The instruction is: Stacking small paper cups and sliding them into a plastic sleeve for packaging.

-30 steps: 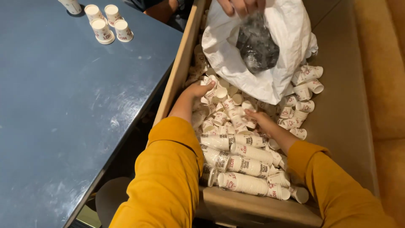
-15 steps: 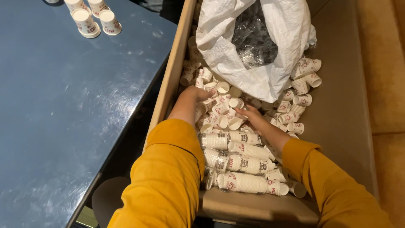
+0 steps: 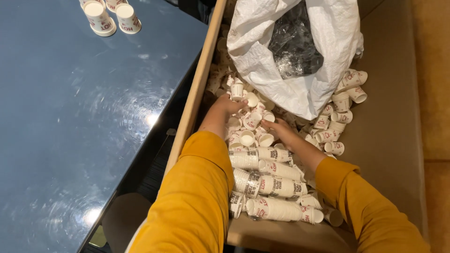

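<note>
Since before, my left hand [image 3: 229, 104] has pinched up a small paper cup [image 3: 237, 90] while my right hand [image 3: 280, 130] rests open on the cup pile [image 3: 255, 124], which may slide.

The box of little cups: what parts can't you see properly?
Head view only:
- Box bottom: buried under loose paper cups and sleeved stacks.
- Left hand: fingers sunk among cups, grip unclear.
- White bag: top cut off by the frame edge; crumpled clear plastic hides its inside.
- Table cups: cropped by the top edge.
</note>
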